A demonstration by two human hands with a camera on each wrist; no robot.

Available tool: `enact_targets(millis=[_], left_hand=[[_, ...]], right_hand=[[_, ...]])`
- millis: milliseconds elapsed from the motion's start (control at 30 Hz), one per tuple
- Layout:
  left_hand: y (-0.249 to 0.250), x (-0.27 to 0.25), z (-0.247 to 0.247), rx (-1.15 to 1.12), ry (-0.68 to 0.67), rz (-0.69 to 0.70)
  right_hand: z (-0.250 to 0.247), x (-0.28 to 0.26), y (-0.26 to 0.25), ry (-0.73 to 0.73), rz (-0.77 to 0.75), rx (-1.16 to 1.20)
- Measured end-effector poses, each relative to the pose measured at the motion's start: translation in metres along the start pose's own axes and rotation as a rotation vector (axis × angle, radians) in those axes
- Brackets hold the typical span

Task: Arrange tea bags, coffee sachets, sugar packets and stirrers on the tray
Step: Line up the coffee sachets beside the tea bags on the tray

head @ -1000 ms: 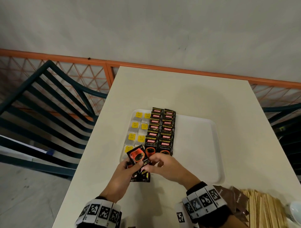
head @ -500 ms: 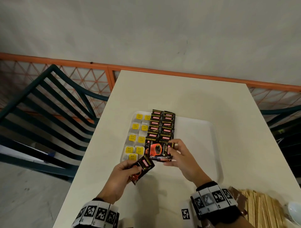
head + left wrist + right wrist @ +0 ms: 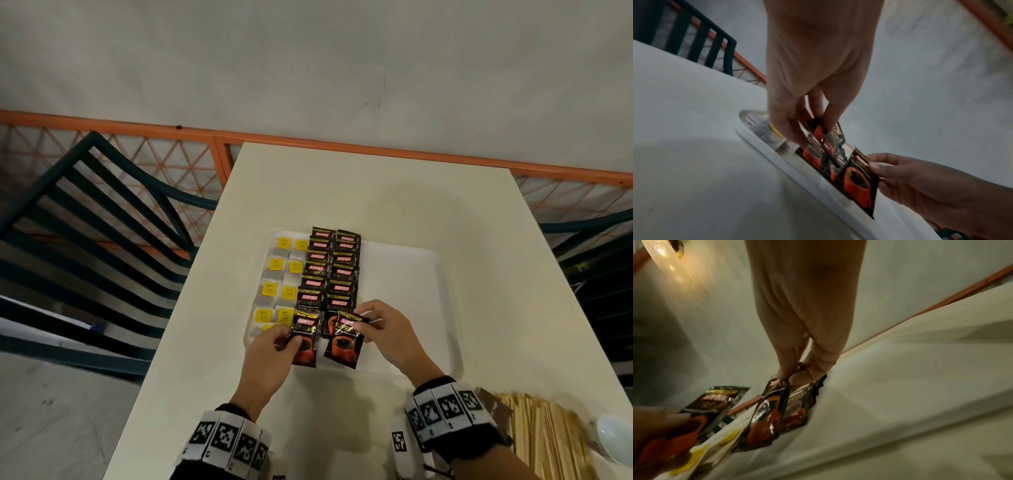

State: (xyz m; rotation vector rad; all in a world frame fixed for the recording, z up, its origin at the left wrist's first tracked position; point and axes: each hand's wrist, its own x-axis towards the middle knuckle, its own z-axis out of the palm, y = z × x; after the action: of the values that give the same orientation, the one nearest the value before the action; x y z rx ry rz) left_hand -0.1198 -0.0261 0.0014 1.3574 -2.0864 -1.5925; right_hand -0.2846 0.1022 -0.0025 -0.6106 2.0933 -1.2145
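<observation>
Tray [image 3: 442, 308], white, table centre. We log two columns of tea bags [image 3: 277, 274] with yellow tags at its 9 o'clock side; just beside them, toward centre, two overlapped columns of black coffee sachets [image 3: 334, 270]. The 3 o'clock half is bare.

Left hand [image 3: 267, 363]: thumb and fingers pinch one sachet [image 3: 305, 337] by its side edge, at the tray's 6 o'clock rim, at the near end of the left coffee column.

Right hand [image 3: 390, 334]: fingertips pinch a second sachet [image 3: 344, 339] by its upper corner, lower end down at the near end of the right column.

Stirrers [image 3: 544, 442], a pale wooden pile at the table's 5 o'clock corner, with brown packets [image 3: 493, 407] beside it, possibly sugar; none on the tray yet.

Handling, as we judge it: sachets light, thin, glossy foil, likely slippery and prone to sliding off the overlap. We would hold by the crimped edge or corner and lay each flat, not drop it.
</observation>
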Motion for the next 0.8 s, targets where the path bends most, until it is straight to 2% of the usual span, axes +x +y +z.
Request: enact_targets(millis=[133,300,433,633,800], left_hand=[[0.0,0.005,0.007,0.074,-0.007,0.005],[0.007,0.01,0.012,0.218,-0.009,0.101],[0.008,0.013,0.014,0.318,-0.016,0.126],[0.007,0.012,0.015,0.477,-0.016,0.156],[0.003,0.007,0.015,0.506,-0.027,0.195]], right_hand=[[0.007,0.004,0.0,-0.025,-0.033,-0.072],[0.014,0.009,0.002,-0.039,-0.065,-0.205],[0.016,0.01,0.003,-0.026,-0.127,-0.332],[0.017,0.009,0.004,-0.014,-0.159,-0.399],[0.014,0.003,0.004,0.018,-0.159,-0.432]])
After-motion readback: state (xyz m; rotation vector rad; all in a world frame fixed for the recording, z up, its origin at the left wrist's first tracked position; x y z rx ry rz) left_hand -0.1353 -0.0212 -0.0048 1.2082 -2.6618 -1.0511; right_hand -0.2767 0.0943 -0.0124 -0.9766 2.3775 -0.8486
